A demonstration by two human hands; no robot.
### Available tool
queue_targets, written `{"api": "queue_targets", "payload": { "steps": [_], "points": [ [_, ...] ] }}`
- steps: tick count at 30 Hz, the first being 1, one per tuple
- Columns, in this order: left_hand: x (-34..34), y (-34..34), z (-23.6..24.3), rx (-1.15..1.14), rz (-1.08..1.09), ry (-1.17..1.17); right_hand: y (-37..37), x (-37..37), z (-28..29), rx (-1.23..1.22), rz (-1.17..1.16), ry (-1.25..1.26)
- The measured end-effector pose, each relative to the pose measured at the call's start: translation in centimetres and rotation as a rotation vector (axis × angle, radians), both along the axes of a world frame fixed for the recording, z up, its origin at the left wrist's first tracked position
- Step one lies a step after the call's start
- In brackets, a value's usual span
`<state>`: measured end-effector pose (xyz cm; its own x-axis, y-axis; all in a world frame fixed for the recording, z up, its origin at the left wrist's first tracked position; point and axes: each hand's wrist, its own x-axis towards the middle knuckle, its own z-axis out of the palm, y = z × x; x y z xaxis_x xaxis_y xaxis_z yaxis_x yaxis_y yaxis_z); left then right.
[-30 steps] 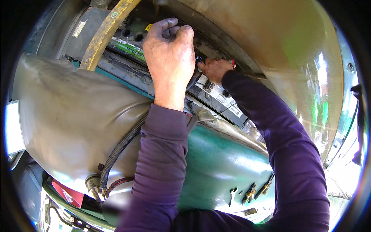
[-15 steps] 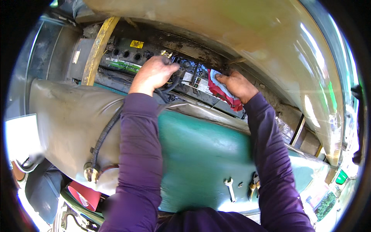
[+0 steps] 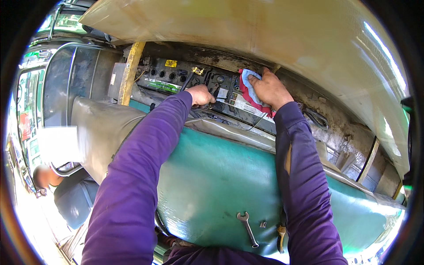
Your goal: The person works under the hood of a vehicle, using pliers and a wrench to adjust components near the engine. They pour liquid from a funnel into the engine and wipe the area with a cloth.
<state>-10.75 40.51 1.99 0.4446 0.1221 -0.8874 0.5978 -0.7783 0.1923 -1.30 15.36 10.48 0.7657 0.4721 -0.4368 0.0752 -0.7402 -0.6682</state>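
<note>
My left hand [image 3: 202, 96] is closed low over the battery bay, next to black cables; its fingers hide what they hold, if anything. A black cable [image 3: 187, 81] with a brass-coloured terminal clamp [image 3: 198, 70] stands up just beyond it. My right hand [image 3: 270, 89] grips a folded red and light-blue cloth [image 3: 250, 92], pressed against the right-hand battery [image 3: 229, 82]. The left-hand battery [image 3: 165, 73] has a row of round dark caps, a yellow sticker and a green label.
A yellow bar [image 3: 131, 73] crosses the bay's left end. A large tan panel [image 3: 247, 31] rises beyond it. On the green padded seat [image 3: 212, 176] nearest me lie an open-end wrench [image 3: 248, 229], a small metal piece [image 3: 263, 224] and pliers [image 3: 281, 238]. Someone sits at far left.
My left hand has come down and toward the right, away from the brass clamp, which now shows uncovered. My right hand still holds the cloth. The view has shifted.
</note>
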Motion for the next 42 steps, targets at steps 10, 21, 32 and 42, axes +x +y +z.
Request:
{"api": "queue_targets", "payload": {
  "steps": [10,21,32,42],
  "points": [
    [0.0,1.7,6.2,-0.221,0.085,-0.163,1.0,-0.6,-1.2,0.228,-0.116,0.162],
    [2.0,1.9,5.3,-0.136,-0.092,-0.348,9.0,1.1,-4.3,-0.049,-0.053,-0.092],
    [2.6,2.1,5.9,-0.253,0.129,-0.325,10.7,4.3,-5.6,-0.142,0.607,0.058],
    [2.6,2.6,6.5,-0.175,-0.058,-0.365,15.0,3.2,-7.3,-0.299,0.456,-0.118]
  ]
}}
